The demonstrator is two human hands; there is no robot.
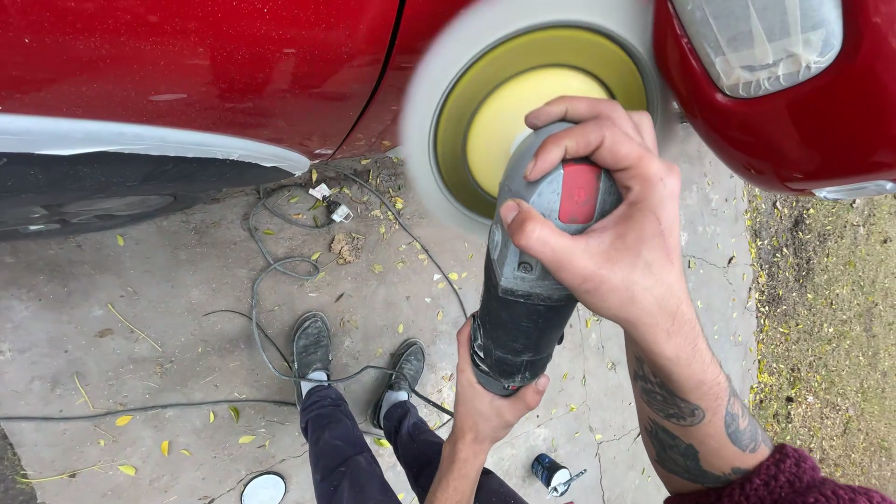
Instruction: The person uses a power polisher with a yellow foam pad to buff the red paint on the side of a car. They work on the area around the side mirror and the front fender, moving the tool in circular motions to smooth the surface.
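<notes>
While pad (532,103) spins blurred on red car (187,65) just beyond fingertips | right hand (607,233) fingers wrapped closed over polisher (527,280) head | left hand (485,392) grips rear body | judgement: keep pad flat, pressure light, cord (271,308) behind the fingers, off the pad.

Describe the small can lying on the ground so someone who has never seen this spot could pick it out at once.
Start at the red car and drop to the cracked concrete below it. Follow the person's right forearm down to the bottom edge: the small can lies on its side just left of it. Unlike the flat white disc farther left, it is dark, cylindrical and has a thin nozzle.
</notes>
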